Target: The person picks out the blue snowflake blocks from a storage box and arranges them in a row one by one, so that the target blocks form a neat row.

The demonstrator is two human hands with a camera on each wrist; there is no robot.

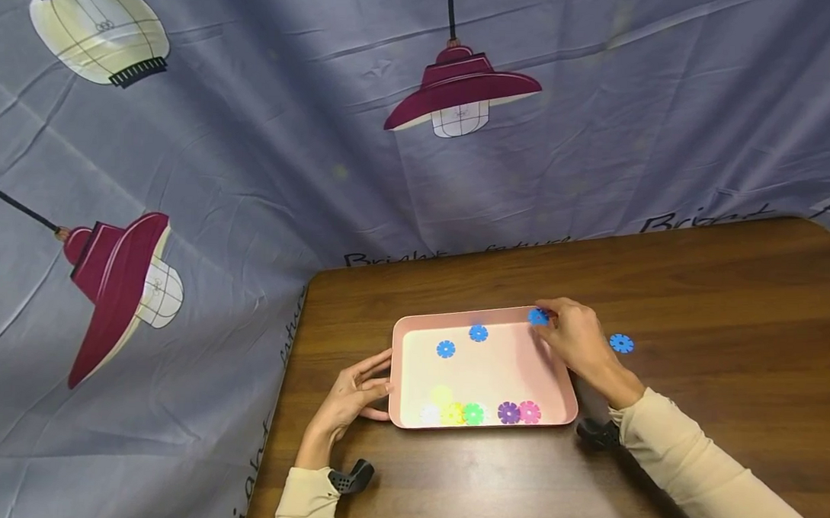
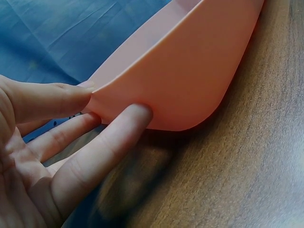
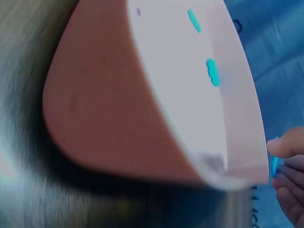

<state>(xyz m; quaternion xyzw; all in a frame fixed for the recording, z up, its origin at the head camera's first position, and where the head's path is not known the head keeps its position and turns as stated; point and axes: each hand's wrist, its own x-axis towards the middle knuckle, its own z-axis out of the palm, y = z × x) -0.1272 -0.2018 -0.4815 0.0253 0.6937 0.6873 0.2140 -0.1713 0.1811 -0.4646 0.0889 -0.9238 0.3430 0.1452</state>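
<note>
A pink rectangular tray (image 1: 496, 372) lies on the table. My right hand (image 1: 578, 339) pinches a blue notched plastic disc (image 1: 539, 317) between thumb and fingers at the tray's back right corner. From the right wrist, that disc (image 3: 275, 159) shows edge-on beside the rim. On the other side, my left hand (image 1: 347, 398) touches the tray's left wall with its fingers spread and fairly straight. The left wrist view shows fingertips (image 2: 140, 114) against the outer wall. Inside the tray lie two more blue discs, one left (image 1: 445, 349) and one further back (image 1: 478, 334).
Along the tray's near wall lie yellow (image 1: 453, 413), green (image 1: 474, 413), purple (image 1: 509, 412) and pink (image 1: 529, 412) discs, with paler ones among them. Another blue disc (image 1: 621, 343) is on the wooden table (image 1: 729, 316), right of the tray. A lamp-patterned curtain (image 1: 289, 133) hangs behind and left.
</note>
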